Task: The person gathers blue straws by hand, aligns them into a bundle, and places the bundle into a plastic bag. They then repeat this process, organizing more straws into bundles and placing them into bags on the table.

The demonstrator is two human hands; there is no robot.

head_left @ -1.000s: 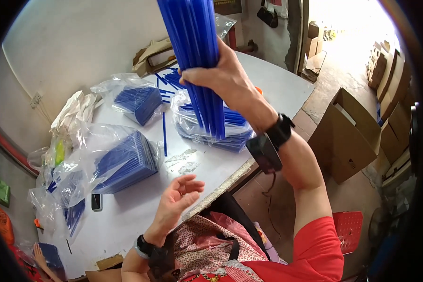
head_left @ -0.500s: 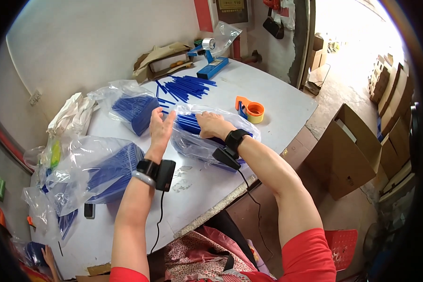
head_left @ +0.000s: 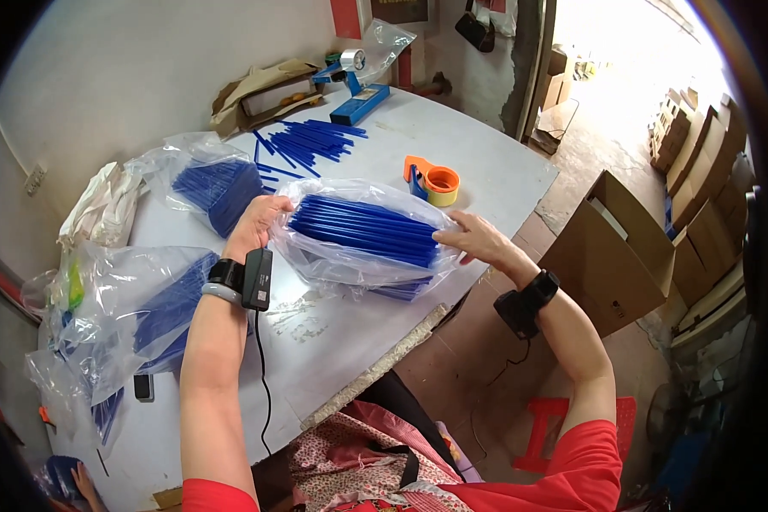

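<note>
1. Centrally, a clear, crumpled plastic bag (head_left: 316, 266) lies on the white, flat-topped table (head_left: 517, 162), its film gathered around slim, glossy blue sticks (head_left: 363, 230) that run lengthwise from left to right.
2. The left hand (head_left: 254, 225), palm inward, touches the bag's left end; its thumb and fingers are partly hidden, so whether they are clamped on the film cannot be told.
3. The right hand (head_left: 484, 241) reaches the opposite end, fingertips at the ends of the sticks; whether thumb and fingers close on film cannot be told either.
4. Beyond the bag, toward the right, stands an orange tape dispenser with a yellow-edged roll (head_left: 441, 179).
5. Farther back lie loose blue sticks (head_left: 311, 143), near a blue, bar-shaped bench device with a round silver head (head_left: 360, 103).
6. Left of the bag rest two further filled clear bags, one farther back (head_left: 218, 192), one nearer (head_left: 172, 299), with a small dark rectangular device (head_left: 144, 387) just beside the latter.
</note>
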